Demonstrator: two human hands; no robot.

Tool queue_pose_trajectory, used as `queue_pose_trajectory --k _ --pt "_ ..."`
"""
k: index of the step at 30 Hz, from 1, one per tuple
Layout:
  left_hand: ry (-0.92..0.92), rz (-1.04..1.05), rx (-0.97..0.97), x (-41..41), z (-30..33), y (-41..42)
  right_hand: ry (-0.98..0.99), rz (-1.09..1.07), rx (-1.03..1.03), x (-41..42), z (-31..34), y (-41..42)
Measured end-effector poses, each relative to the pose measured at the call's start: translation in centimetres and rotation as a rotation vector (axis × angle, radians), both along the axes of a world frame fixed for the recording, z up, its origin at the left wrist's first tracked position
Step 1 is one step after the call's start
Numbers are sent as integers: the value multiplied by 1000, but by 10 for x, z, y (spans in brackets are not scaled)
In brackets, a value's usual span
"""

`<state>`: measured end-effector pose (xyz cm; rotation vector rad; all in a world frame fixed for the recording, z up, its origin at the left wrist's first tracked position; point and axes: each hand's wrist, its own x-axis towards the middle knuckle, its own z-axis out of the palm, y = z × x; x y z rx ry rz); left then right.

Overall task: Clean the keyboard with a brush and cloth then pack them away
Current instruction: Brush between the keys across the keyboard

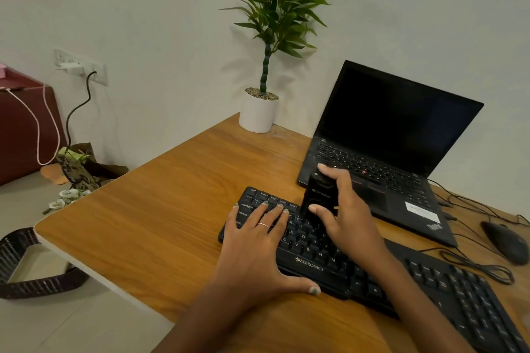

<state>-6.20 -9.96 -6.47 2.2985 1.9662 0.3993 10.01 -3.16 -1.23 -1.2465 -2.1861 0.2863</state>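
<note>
Keyboard, black, lay diagonally on the wooden tabletop, running from mid-tabletop toward the near right corner. Left hand rested flat on the keyboard's left end, fingers straight and spread over the keys, thumb along the near edge. Right hand gripped a black brush tool, held upright with its lower end down on the upper key rows, forefinger over the top, thumb on the side. Cloth not visible. Open black laptop with dark screen sat just behind the keyboard toward the far right edge. Potted plant in a white pot stood at the far corner by the wall. Black mouse with cable lay near the right edge. Woven basket sat on the floor off the left edge.
</note>
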Motion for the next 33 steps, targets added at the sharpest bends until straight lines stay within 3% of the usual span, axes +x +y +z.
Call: queue_pose_trajectory --k 3,6,8,12,16,22,26,31,33 --pt "-11 -5 -4 1 0 -1 32 -14 -157 14 13 8" --pt "-4 0 5 0 0 0 4 -117 -46 14 10 7" --pt "-5 3 0 0 0 0 24 -61 -6 5 3 -6" --pt "-4 0 2 0 1 0 4 -8 -132 5 12 -9" --pt "8 10 17 0 1 0 -26 -170 62 -4 3 -5" --pt "3 3 5 0 0 0 -21 0 -107 -2 9 -15" --pt "1 10 19 0 0 -1 17 -148 41 -5 2 -8" --pt "-27 -2 34 0 -3 1 -22 25 -28 -13 3 -31" --pt "-15 5 42 0 -3 0 -61 -13 -16 -12 3 -26"
